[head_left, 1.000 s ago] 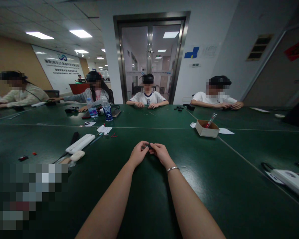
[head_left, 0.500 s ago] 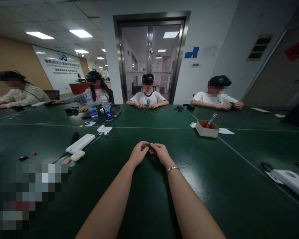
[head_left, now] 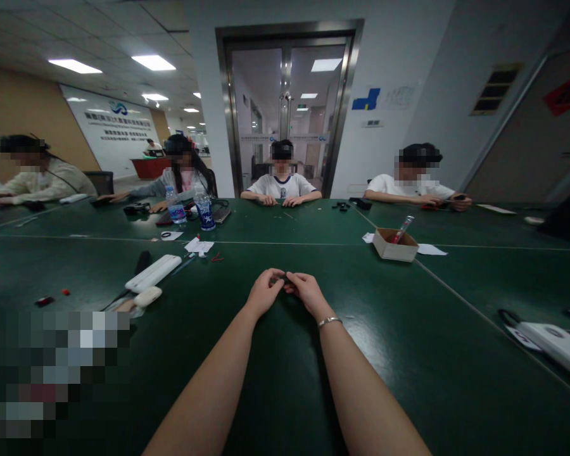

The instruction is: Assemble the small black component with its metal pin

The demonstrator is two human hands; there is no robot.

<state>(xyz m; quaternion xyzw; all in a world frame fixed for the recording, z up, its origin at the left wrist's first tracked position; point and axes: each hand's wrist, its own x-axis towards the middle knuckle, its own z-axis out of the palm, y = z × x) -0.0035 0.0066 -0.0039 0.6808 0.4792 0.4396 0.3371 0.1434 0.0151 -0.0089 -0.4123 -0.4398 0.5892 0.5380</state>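
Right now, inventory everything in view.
table: 1, green, foreground
bottles: 2, clear, far side left
box: 1, beige, right
tube: 1, clear and red, in box
long device: 1, white, left
rounded object: 1, cream, beside it
flat device: 1, white, right edge
papers: several, white, scattered
small bits: several, reddish, left
seated people: 4, pale tops, far side
glass doors: 2, clear, behind
lights: several, white, overhead
bracelet: 1, silver, right of centre
left grip: 1, bare, centre
right grip: 1, bare, centre
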